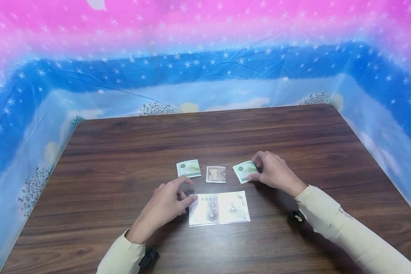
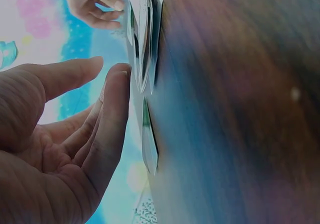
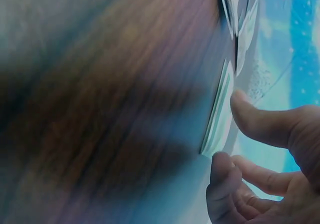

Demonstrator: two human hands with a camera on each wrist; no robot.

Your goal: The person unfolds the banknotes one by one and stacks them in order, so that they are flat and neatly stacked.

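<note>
In the head view my left hand hovers by the upper left corner of a long, pale banknote with a crease down its middle. Its thumb and fingers are apart, also in the left wrist view, where the hand holds nothing. My right hand reaches over the right end of a folded green banknote. The right wrist view has thumb and fingertips spread around that note, without a clear pinch; exact contact cannot be told.
Another folded green banknote lies at the left of the row, beyond my left fingers. Between the green ones is a folded brownish banknote. All lie on a dark wooden table, bordered by a snowflake-patterned cloth.
</note>
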